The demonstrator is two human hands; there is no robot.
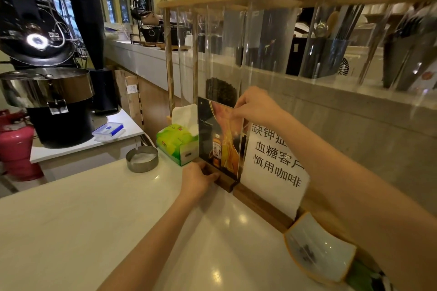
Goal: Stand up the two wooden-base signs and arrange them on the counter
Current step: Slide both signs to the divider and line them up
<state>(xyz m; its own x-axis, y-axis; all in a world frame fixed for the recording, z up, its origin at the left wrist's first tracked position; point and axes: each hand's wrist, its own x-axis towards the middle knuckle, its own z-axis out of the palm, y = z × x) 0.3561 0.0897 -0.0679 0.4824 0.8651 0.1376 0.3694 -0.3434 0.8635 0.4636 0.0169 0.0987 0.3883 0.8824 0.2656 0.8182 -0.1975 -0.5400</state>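
Observation:
Two signs stand upright on the white counter (94, 220), close to the concrete wall. The dark drink-advert sign (218, 134) sits in a wooden base (225, 183). My left hand (197, 179) grips the left end of that base. My right hand (255, 107) pinches the top right corner of its clear panel. Directly to its right stands the white text sign (275, 163), with black Chinese characters, in a longer wooden base (262, 207). The two bases nearly touch end to end.
A green tissue pack (176, 143) and a round metal ashtray (142, 158) sit left of the signs. A small ceramic dish (319, 247) lies at the right. Tall clear bean tubes (220, 54) rise behind. A coffee roaster (47, 82) stands at far left.

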